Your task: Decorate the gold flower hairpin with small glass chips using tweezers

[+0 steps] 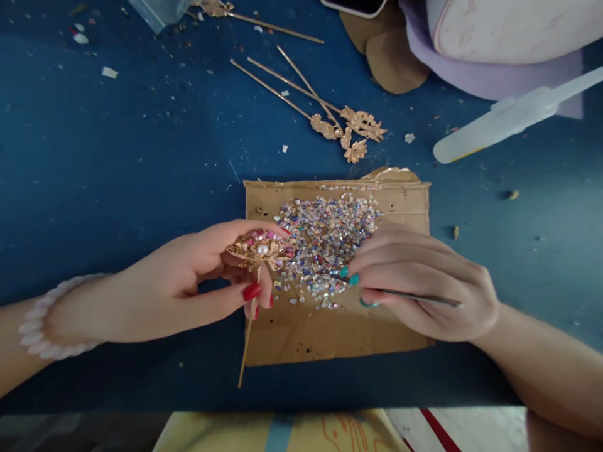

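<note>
Gold hairpin (262, 251) sits in my left hand (160, 285), fingers curled and thumb closed around it, ornament over the cardboard's (339, 339) left edge, stem slanting toward me and ending short of the bench's (117, 188) near edge. My right hand (428, 270) pinches a thin dark tool (414, 296), fingertips together, tip pointing left among shiny chips (325, 232), ornament left of and slightly beyond it. Open room: bare cardboard nearer me, bench space beyond, up to loose gold hairpins (362, 122).
</note>
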### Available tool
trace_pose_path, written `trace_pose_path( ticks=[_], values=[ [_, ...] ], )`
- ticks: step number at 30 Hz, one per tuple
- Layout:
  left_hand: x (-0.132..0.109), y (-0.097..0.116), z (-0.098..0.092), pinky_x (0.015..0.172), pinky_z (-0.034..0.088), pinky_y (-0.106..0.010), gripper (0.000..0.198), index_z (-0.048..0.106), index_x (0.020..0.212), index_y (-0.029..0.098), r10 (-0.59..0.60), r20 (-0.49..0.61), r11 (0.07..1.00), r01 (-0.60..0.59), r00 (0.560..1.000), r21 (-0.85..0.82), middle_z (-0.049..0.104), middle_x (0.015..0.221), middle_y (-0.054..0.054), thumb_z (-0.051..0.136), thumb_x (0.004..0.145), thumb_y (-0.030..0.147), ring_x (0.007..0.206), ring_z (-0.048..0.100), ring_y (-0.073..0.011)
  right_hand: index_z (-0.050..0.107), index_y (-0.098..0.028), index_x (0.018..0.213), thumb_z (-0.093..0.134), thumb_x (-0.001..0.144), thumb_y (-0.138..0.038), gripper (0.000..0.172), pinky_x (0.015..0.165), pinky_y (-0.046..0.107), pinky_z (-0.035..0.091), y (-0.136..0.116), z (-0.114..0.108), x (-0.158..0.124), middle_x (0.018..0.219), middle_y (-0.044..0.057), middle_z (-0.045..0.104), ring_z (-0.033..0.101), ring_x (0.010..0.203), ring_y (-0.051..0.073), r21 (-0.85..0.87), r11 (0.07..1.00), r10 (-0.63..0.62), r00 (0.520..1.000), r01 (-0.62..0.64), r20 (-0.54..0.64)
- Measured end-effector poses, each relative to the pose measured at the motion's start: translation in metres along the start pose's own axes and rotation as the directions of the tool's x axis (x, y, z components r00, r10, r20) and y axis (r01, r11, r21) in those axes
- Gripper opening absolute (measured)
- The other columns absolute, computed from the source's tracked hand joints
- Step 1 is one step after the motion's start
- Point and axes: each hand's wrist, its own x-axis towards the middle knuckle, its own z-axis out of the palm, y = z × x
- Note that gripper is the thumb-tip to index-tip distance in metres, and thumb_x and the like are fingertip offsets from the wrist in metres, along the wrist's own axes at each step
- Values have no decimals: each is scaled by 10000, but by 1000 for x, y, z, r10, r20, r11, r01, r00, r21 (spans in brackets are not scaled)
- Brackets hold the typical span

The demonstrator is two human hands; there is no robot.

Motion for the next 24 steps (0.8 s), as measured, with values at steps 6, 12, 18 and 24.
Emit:
trace_pose_path(
  ticks=[6,12,18,24],
  values=[
    [-1,-2,-1,807,593,-141,500,363,1474,253,-6,11,1000,7,1000,-10,714,929,46,491,1024,78,818,723,-70,621,-142,918,582,996,-143,87,762,323,596,0,2,0,787,64,723,710,783,167,22,1000,-2,1000,2,-1],
    [0,-1,-1,794,601,-137,485,372,1460,229,9,8,1000,-9,1000,23,710,911,49,495,1018,71,810,726,-69,605,-157,948,557,1023,-189,94,779,338,601,1,1,-1,806,48,721,712,804,158,3,1000,15,1000,-15,-16],
    [1,-3,-2,807,585,-95,494,374,1452,192,64,15,994,-65,998,89,709,894,55,495,995,49,804,732,-48,600,-168,944,479,1059,-248,185,754,338,608,2,-4,-2,781,54,704,706,791,165,32,999,-20,1000,20,1],
    [2,-2,-2,796,585,-79,483,383,1442,215,53,13,994,-54,999,94,712,899,73,493,997,64,799,738,-37,584,-189,896,466,1057,-241,207,705,327,585,0,0,-2,737,32,665,655,726,151,33,999,-15,1000,15,9]
  ],
)
